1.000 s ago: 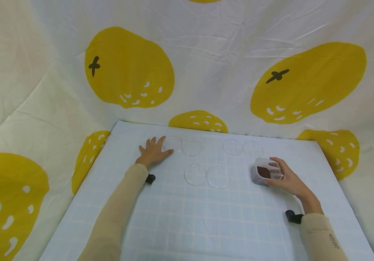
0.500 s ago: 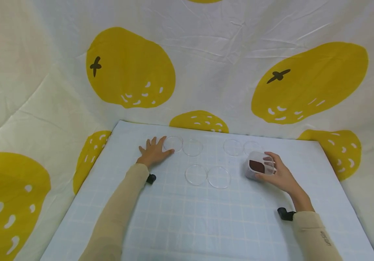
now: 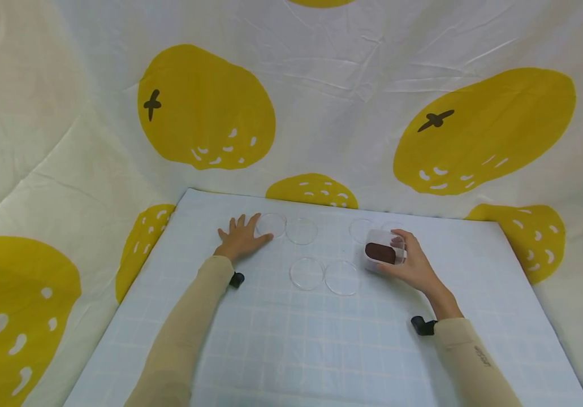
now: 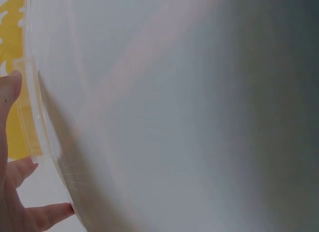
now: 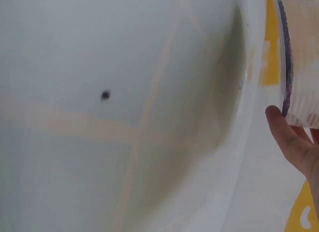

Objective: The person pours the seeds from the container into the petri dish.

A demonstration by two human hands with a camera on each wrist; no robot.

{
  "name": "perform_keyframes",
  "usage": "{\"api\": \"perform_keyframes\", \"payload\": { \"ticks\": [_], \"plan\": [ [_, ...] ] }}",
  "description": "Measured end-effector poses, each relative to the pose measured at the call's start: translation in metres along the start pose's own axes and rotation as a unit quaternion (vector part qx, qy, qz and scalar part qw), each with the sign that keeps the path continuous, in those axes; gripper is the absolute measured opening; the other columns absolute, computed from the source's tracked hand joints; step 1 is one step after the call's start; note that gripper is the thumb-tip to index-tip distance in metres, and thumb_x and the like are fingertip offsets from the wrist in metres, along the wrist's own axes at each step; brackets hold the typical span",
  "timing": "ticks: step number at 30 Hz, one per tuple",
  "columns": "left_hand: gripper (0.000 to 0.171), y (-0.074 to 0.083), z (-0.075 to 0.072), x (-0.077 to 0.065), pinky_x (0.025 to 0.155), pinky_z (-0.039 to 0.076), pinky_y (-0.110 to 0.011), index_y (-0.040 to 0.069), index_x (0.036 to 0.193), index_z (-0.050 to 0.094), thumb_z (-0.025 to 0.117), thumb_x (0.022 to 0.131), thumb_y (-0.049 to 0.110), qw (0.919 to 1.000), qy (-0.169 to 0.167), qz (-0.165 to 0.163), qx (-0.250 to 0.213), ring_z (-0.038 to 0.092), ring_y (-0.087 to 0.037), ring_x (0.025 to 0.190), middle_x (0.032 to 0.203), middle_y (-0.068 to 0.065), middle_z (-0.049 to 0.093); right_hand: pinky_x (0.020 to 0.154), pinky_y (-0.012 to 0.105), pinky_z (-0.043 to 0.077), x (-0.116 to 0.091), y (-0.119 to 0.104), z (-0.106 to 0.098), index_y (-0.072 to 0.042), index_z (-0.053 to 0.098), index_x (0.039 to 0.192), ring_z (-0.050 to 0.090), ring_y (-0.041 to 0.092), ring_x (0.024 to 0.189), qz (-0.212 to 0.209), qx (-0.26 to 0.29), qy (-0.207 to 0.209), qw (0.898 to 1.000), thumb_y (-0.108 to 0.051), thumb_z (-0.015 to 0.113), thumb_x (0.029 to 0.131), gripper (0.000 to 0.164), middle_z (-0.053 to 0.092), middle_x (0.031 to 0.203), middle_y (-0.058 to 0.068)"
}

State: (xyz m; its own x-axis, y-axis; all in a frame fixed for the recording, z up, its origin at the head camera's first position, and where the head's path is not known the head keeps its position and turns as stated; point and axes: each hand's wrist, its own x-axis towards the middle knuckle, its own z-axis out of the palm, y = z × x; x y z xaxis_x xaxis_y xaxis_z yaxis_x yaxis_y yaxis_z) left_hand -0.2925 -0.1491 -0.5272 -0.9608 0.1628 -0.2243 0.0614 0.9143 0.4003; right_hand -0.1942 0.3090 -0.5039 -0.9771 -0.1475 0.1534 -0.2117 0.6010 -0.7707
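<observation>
In the head view my right hand (image 3: 409,265) grips a clear plastic box (image 3: 400,242) from its right side. Dark brown material (image 3: 380,252) lies along its bottom; the right wrist view shows it as a thin dark layer (image 5: 286,57), with a gap between the box and the tabletop. The box partly covers the pair of round clear dishes at the back right, one (image 3: 360,230) showing more. My left hand (image 3: 242,237) lies with fingers spread, thumb and forefinger at the edge of a clear dish (image 3: 272,225) at the back left.
Beside that dish is another clear dish (image 3: 302,231). Two more round dishes, left (image 3: 307,273) and right (image 3: 341,277), lie side by side nearer the front. Everything sits on a pale blue checked tablecloth (image 3: 291,345), backed by a lemon-printed curtain (image 3: 322,113).
My right hand has carried the box leftward, from the right of the back-right dishes to in front of them. The left hand has stayed in place.
</observation>
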Motion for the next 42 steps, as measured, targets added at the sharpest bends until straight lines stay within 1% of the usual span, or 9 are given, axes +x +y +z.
{"api": "perform_keyframes", "payload": {
  "ticks": [5,12,15,20,28,30,36,40,42],
  "plan": [
    [0.092,0.0,0.0,0.0,0.101,0.001,-0.082,0.025,0.16,0.021,0.047,0.089,0.077,1.0,0.001,0.001,-0.003,0.005,-0.056,0.144,0.161,-0.026,0.016,0.1,0.063,0.035,0.011,-0.01,0.012,-0.008,0.031,0.149,0.044,0.041,0.128,-0.021,0.022,0.004,1.0,-0.018,0.091,0.074,0.097,0.044,0.138,0.025],
    [0.092,0.001,0.001,-0.001,0.102,0.001,-0.081,0.027,0.16,0.019,0.046,0.089,0.078,1.0,-0.004,-0.001,0.002,0.004,-0.055,0.145,0.161,-0.025,0.015,0.1,0.069,0.035,0.029,-0.024,0.025,-0.012,0.028,0.151,0.041,0.04,0.133,-0.031,0.029,-0.013,0.999,-0.021,0.09,0.076,0.098,0.047,0.143,0.025],
    [0.092,0.001,0.0,-0.002,0.102,0.001,-0.081,0.026,0.16,0.02,0.046,0.089,0.078,1.0,0.0,0.0,0.003,0.005,-0.055,0.145,0.161,-0.025,0.016,0.098,0.066,0.037,0.038,-0.03,0.031,-0.011,0.026,0.153,0.041,0.039,0.133,-0.039,0.026,-0.013,0.999,-0.022,0.09,0.076,0.1,0.046,0.143,0.025],
    [0.093,0.001,0.0,0.0,0.101,0.002,-0.082,0.026,0.16,0.02,0.046,0.088,0.079,1.0,0.0,0.001,0.006,0.006,-0.055,0.145,0.161,-0.025,0.016,0.097,0.058,0.042,0.055,-0.039,0.042,-0.005,0.025,0.154,0.043,0.037,0.131,-0.055,0.013,-0.008,0.998,-0.024,0.09,0.076,0.103,0.046,0.144,0.023],
    [0.091,0.001,0.0,0.0,0.102,0.001,-0.081,0.026,0.16,0.021,0.048,0.089,0.077,1.0,0.005,0.003,-0.002,0.006,-0.055,0.145,0.161,-0.024,0.017,0.103,0.054,0.042,0.08,-0.056,0.064,-0.003,0.028,0.152,0.041,0.035,0.132,-0.059,-0.013,-0.013,0.998,-0.028,0.089,0.078,0.1,0.043,0.145,0.02],
    [0.092,0.001,-0.001,-0.001,0.101,0.0,-0.082,0.026,0.16,0.021,0.048,0.089,0.077,1.0,0.006,0.006,-0.004,0.005,-0.055,0.145,0.161,-0.025,0.017,0.105,0.054,0.041,0.085,-0.059,0.07,-0.003,0.028,0.153,0.04,0.036,0.132,-0.069,-0.025,-0.014,0.997,-0.029,0.089,0.077,0.1,0.043,0.145,0.021],
    [0.091,0.001,-0.003,-0.003,0.102,0.001,-0.081,0.026,0.16,0.022,0.048,0.089,0.077,0.9999,0.007,0.007,-0.007,0.006,-0.055,0.145,0.161,-0.025,0.017,0.112,0.056,0.028,0.101,-0.069,0.084,0.0,0.029,0.152,0.031,0.039,0.139,-0.107,-0.071,-0.022,0.991,-0.029,0.088,0.078,0.099,0.037,0.15,0.021],
    [0.09,0.0,-0.002,-0.003,0.102,0.001,-0.081,0.026,0.16,0.022,0.048,0.09,0.076,0.9999,0.009,0.006,-0.006,0.006,-0.055,0.145,0.161,-0.024,0.018,0.115,0.055,0.023,0.111,-0.072,0.094,0.003,0.03,0.151,0.026,0.04,0.142,-0.114,-0.092,-0.029,0.989,-0.029,0.088,0.077,0.099,0.033,0.154,0.021],
    [0.09,0.0,-0.002,-0.003,0.102,0.001,-0.081,0.026,0.16,0.022,0.048,0.09,0.076,0.9999,0.01,0.006,-0.006,0.006,-0.054,0.145,0.161,-0.024,0.018,0.115,0.055,0.022,0.116,-0.075,0.099,0.003,0.028,0.151,0.026,0.041,0.142,-0.115,-0.105,-0.031,0.987,-0.029,0.088,0.078,0.1,0.034,0.153,0.022]
  ]
}}
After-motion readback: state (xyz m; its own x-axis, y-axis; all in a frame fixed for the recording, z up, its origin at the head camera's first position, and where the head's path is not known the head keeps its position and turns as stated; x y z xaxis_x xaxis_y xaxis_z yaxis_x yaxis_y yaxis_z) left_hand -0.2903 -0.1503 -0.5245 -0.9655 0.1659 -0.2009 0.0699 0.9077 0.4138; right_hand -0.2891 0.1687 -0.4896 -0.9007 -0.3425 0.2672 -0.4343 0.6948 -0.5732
